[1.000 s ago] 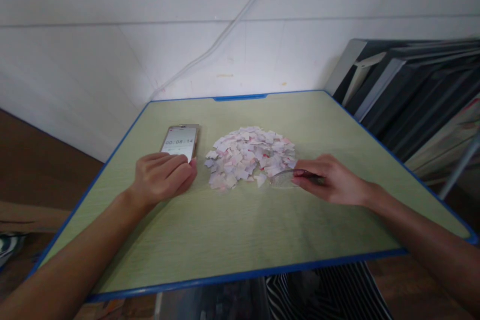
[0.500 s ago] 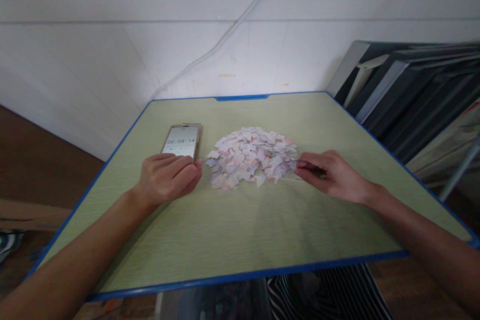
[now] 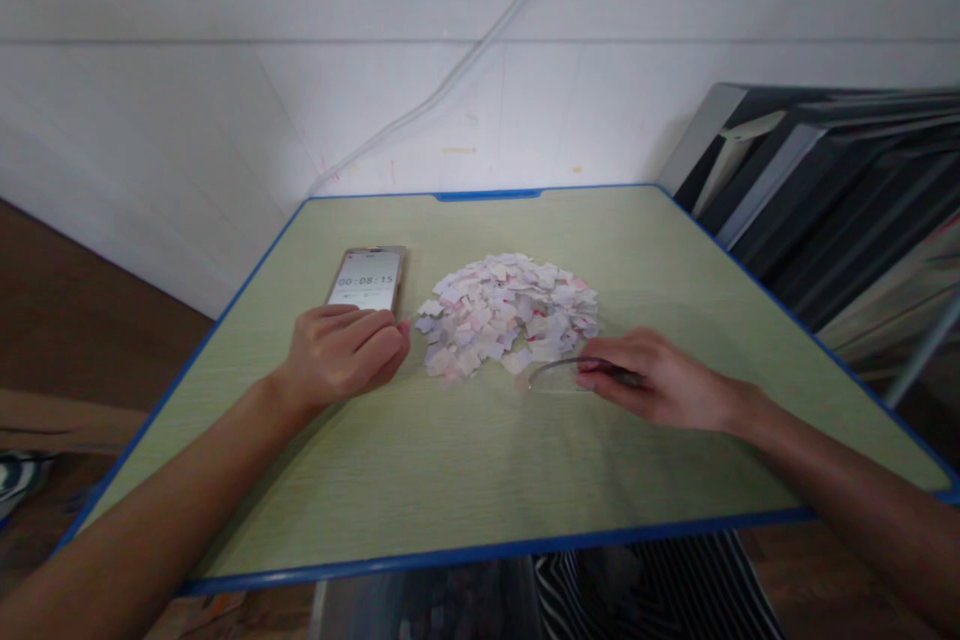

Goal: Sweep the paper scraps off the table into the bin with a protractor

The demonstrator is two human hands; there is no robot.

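Note:
A low heap of torn paper scraps [image 3: 502, 305], mostly white with pink and pale violet bits, lies mid-table. My right hand [image 3: 652, 375] pinches a thin, clear piece with a dark curved rim [image 3: 553, 366] at the heap's near right edge. Its exact kind is not clear; the rim arcs left from my fingers over the table. On the heap's left, my left hand [image 3: 349, 350] rests closed, fingers curled, with nothing seen sticking out. Just beyond that hand lies a phone [image 3: 369, 278] with a running timer on its screen; the hand hides the phone's near end.
The pale green table [image 3: 420, 480] has a raised blue edge and stands against a white wall with a cable [image 3: 450, 85]. Dark flat panels [image 3: 832, 170] lean at the right. Below the near edge, striped cloth [image 3: 652, 580] shows.
My right hand has moved left and nearer to me, bringing the clear piece off the heap to its near edge. The left hand stays by the phone.

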